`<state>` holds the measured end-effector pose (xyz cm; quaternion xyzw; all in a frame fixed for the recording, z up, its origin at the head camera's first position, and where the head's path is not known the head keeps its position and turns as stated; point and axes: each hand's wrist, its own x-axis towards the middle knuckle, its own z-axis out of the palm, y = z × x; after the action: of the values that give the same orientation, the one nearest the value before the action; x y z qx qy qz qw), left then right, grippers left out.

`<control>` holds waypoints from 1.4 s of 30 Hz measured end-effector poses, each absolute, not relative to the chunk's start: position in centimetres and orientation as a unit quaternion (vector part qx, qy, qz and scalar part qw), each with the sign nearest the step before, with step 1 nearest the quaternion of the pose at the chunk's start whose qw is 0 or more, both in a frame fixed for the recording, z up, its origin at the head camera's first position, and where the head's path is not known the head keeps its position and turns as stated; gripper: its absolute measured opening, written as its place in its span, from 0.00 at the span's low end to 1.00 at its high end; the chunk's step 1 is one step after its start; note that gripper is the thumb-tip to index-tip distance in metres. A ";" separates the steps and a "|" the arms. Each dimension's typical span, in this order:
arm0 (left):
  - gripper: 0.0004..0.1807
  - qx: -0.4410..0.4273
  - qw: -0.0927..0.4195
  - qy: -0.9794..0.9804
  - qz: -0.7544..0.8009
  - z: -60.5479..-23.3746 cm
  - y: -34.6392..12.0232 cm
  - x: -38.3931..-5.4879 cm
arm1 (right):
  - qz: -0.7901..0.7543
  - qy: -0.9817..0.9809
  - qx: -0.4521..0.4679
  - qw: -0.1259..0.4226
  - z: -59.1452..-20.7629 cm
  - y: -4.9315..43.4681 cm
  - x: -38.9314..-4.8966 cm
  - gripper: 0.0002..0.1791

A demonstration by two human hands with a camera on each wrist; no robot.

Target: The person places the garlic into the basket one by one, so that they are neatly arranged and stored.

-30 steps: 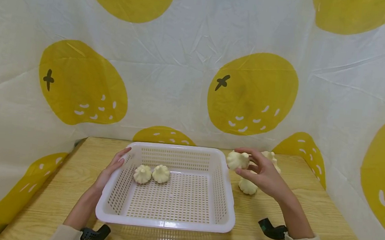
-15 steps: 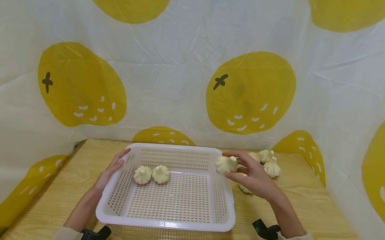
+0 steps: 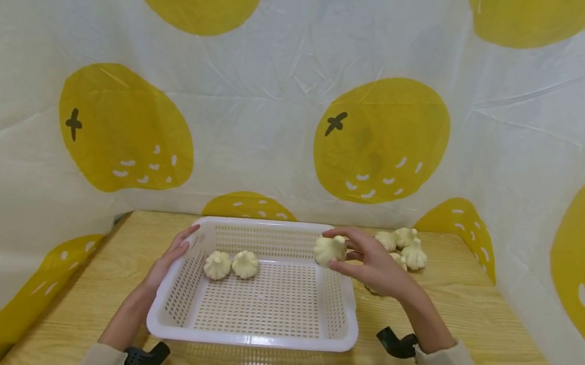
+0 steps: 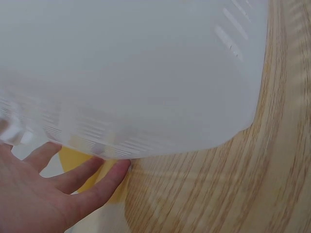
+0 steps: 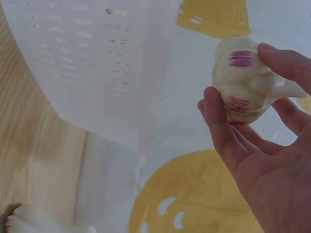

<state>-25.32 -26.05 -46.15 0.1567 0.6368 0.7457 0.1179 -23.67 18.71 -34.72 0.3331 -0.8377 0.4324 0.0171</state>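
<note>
My right hand (image 3: 369, 265) holds a cream garlic bulb (image 3: 329, 250) between thumb and fingers, over the right rim of a white perforated plastic basket (image 3: 250, 340). In the right wrist view the bulb (image 5: 245, 80) shows purple streaks, its stem pointing back towards the palm. Two more bulbs sit side by side inside the basket at its left: one garlic bulb (image 3: 217, 265) near the wall, another garlic bulb (image 3: 245, 265) beside it. My left hand (image 3: 163, 264) rests against the basket's left side; in the left wrist view its fingers (image 4: 99, 191) reach out straight along the outer wall.
Several loose garlic bulbs (image 3: 414, 255) lie on the wooden table (image 3: 449, 318) right of the basket, some partly behind my right hand. A white curtain (image 3: 275, 145) printed with yellow fruit hangs right behind the table and along both sides.
My right hand has carried its garlic bulb leftward, from beside the basket to over its right rim, uncovering bulbs behind it. My left hand and the basket stay where they were.
</note>
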 end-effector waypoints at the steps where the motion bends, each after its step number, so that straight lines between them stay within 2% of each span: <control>1: 0.30 0.158 0.118 0.636 0.746 -46.2 -26.0 -25.3 | 0.428 -0.839 0.336 0.016 -34.6 18.5 -23.7 0.27; 30: 0.30 0.156 0.116 0.633 0.749 -46.0 -26.0 -25.3 | 0.394 -0.834 0.387 0.006 -31.4 15.1 -26.1 0.25; 42: 0.30 0.159 0.118 0.634 0.747 -45.9 -26.0 -25.3 | 0.404 -0.837 0.368 -0.028 -31.1 13.5 -27.3 0.26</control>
<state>-25.32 -25.98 -45.90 0.1587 0.6344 0.7473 0.1183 -27.33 13.48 -31.08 0.3683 -0.8368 0.4042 -0.0280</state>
